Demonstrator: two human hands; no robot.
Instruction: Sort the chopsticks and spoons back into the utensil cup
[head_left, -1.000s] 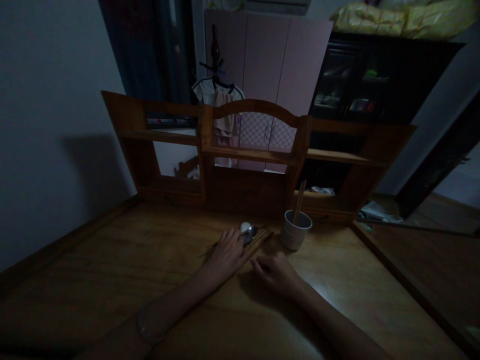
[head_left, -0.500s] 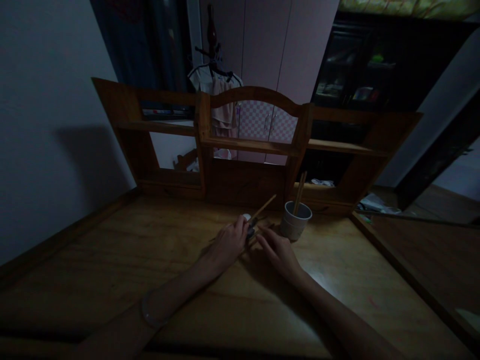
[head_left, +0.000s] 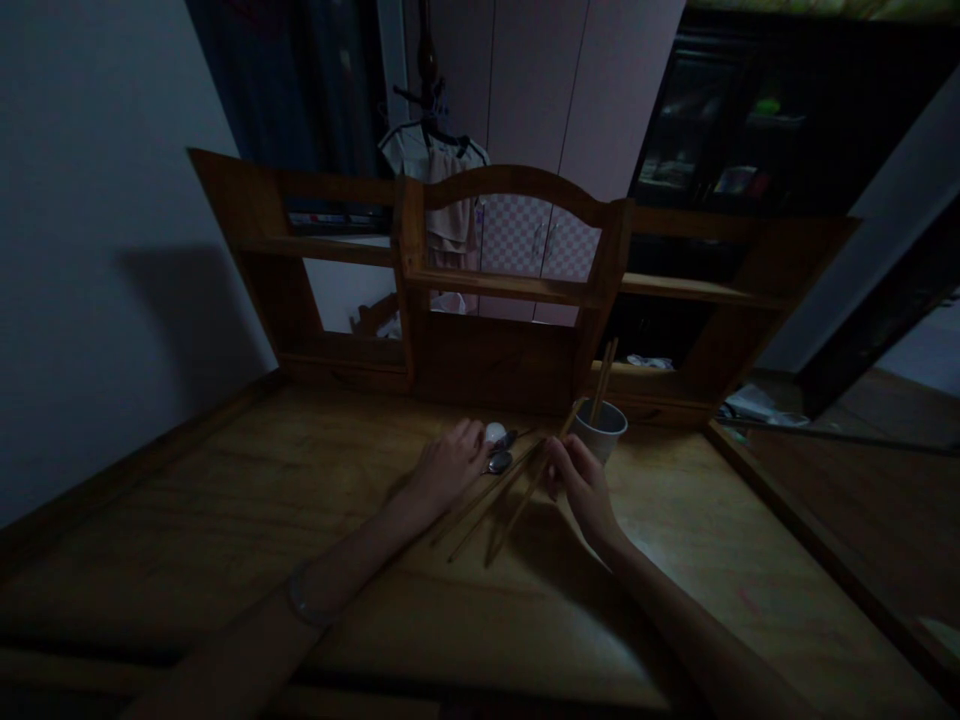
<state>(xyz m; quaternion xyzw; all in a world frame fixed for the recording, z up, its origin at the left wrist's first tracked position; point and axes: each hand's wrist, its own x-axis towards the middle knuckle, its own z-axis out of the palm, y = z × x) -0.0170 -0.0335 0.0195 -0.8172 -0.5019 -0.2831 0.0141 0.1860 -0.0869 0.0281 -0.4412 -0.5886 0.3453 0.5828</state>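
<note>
My right hand [head_left: 579,482] pinches a wooden chopstick [head_left: 538,480] and holds it slanted up toward the white cup [head_left: 598,432]. That cup stands upright at the back of the wooden desk [head_left: 315,540] with a chopstick [head_left: 603,380] in it. My left hand [head_left: 447,465] rests on the desk, fingers curled over the near ends of loose chopsticks [head_left: 480,500]. Two metal spoons [head_left: 499,458] and a small white spoon [head_left: 494,432] lie just right of that hand.
A wooden shelf unit [head_left: 510,290] stands along the desk's back edge. A raised wooden rim [head_left: 795,540] borders the desk on the right. Behind are pink wardrobe doors [head_left: 555,100], hanging clothes [head_left: 442,200] and a dark cabinet [head_left: 742,140].
My right hand has moved right and lifted a chopstick toward the cup. My left hand stays by the spoons. The camera has tilted down a little.
</note>
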